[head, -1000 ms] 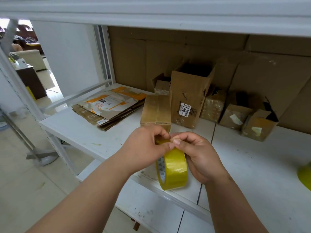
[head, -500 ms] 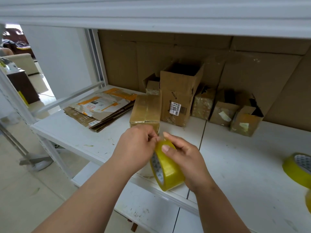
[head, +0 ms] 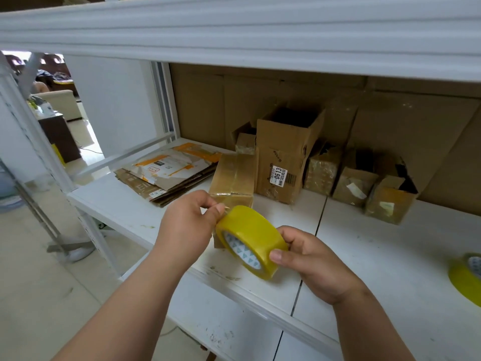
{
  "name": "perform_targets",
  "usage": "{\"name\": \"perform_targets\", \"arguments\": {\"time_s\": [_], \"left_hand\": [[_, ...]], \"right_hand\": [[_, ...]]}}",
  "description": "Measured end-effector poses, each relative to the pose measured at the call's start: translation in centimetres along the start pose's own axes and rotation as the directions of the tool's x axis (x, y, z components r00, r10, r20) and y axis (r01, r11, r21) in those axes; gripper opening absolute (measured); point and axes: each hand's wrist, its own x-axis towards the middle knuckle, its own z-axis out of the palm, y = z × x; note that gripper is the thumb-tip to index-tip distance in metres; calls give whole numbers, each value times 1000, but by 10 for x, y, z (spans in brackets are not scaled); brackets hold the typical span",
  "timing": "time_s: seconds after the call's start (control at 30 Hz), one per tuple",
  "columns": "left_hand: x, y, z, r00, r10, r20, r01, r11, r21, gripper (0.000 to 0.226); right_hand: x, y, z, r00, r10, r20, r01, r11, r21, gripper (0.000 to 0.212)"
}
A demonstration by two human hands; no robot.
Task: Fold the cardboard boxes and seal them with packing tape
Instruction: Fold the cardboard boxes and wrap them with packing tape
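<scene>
Right hand (head: pixel 309 259) grips the tape roll (head: pixel 251 241) by its rim, thumb on the near edge. Left hand (head: pixel 190 225) pinches at the roll's top, fingertips together on what looks like the tape's free end. Since a second ago the roll has tipped flatter and the hands have spread apart; likely the end is found and about to be pulled. Taped box (head: pixel 234 178) sits on the shelf (head: pixel 377 256) just behind the hands. Spare roll (head: pixel 466 277) at far right.
</scene>
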Motion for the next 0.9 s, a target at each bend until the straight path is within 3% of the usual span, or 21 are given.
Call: {"name": "perform_targets", "arguments": {"time_s": [0.23,0.37,0.53,0.7,0.77,0.9], "left_hand": [[-4,4,-10,991,-99,-93,77,972,-220,24],[-1,13,-12,984,-130,-120,82,936,-342,20],[14,20,-21,976,-151,-157,70,900,-431,15],[33,8,-22,946,-287,-150,157,812,-562,17],[37,1,-22,936,-320,-149,176,789,-589,19],[43,-6,-17,914,-367,-172,199,776,-598,20]], "right_hand": [[7,-20,-8,996,-49,-80,31,975,-221,44],[15,-39,-22,996,-65,-54,48,961,-274,43],[27,-53,-39,980,-112,-162,32,904,-427,56],[27,-66,-60,996,-79,-47,64,962,-267,34],[31,-69,-69,995,-71,-69,53,968,-244,34],[45,-69,-78,983,-62,-174,-5,933,-360,26]]}}
